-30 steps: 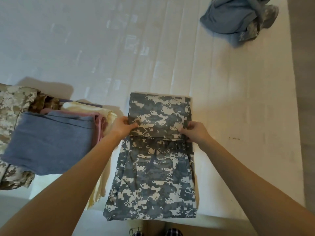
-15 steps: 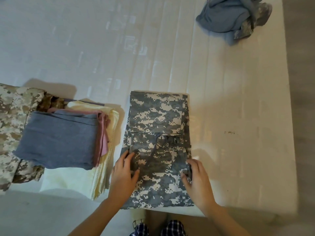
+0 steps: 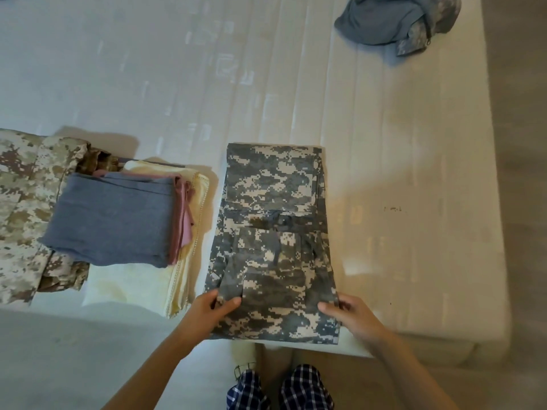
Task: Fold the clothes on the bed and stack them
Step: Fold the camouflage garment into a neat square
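Sliding back from the middle crease, where they were pressing a second ago, both hands have come down to the near end of the grey camouflage trousers [image 3: 275,247]. The left hand [image 3: 207,312] now pinches the left edge with its thumb on top, and the right hand [image 3: 352,318] grasps the right edge the same way. The far end is already folded over and lies flat, so I'd say this is the set-up for bringing the near end up over it. After that the bundle should be small enough to stack. The trousers lie lengthwise on the bed [image 3: 414,173], their near end right at the mattress edge by the person's legs. There's no room to pull back that way, so the fold has to go away from the body. The stack [image 3: 112,220] sits just to the left, its cream bottom layer almost touching the trousers, so it's a short carry. To the right the mattress is bare out to its side edge. The crumpled heap [image 3: 393,22] waits well apart at the far corner.
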